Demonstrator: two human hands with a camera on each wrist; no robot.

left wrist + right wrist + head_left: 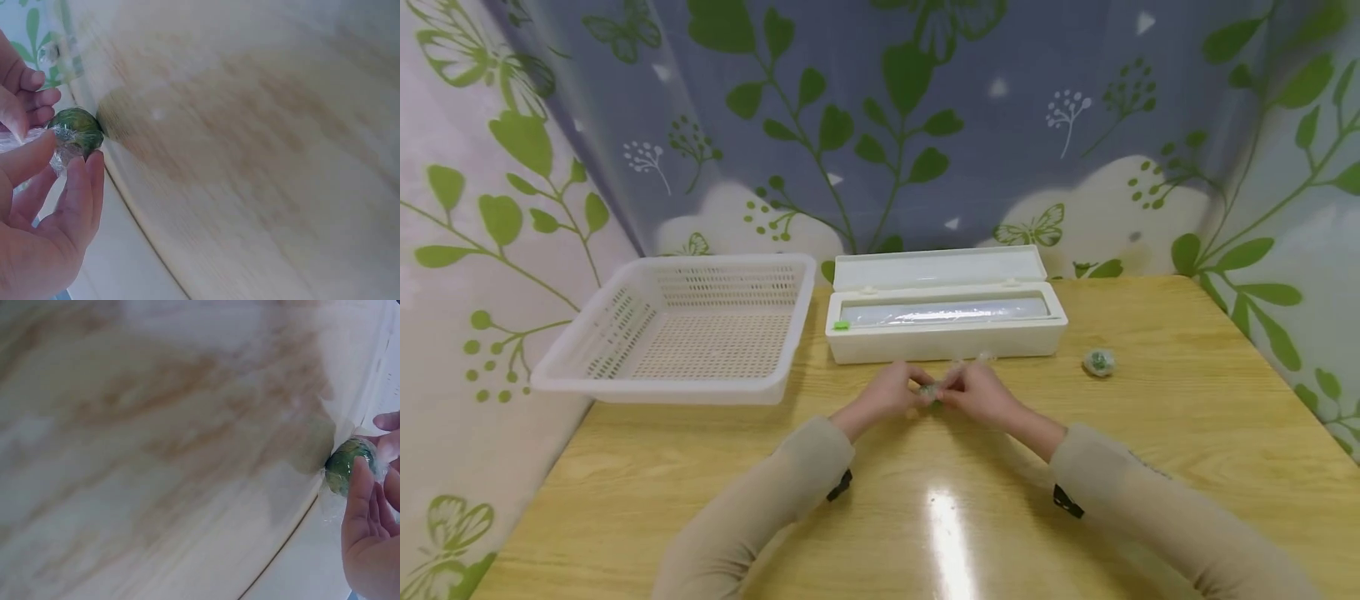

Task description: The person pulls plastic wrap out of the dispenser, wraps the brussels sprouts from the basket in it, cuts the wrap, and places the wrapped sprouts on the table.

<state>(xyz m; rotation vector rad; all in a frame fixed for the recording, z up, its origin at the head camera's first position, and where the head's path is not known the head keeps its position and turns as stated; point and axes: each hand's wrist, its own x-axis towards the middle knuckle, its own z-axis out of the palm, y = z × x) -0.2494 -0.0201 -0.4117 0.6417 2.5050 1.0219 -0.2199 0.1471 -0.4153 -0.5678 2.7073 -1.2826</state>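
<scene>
A small round green item in clear cling film is held between both hands just above the table, in front of a white box; its exact kind is unclear. My left hand grips it from the left with curled thumb and fingers. From the right, my right hand pinches the gathered film against the item. Loose film shows above the right knuckles in the head view. The right wrist view shows a right fingertip over the green surface. Fingers partly hide the item.
The white box has its lid raised and a roll of film inside. A white plastic basket stands to the left. Another film-wrapped green ball lies on the wooden table at right. A patterned curtain hangs behind.
</scene>
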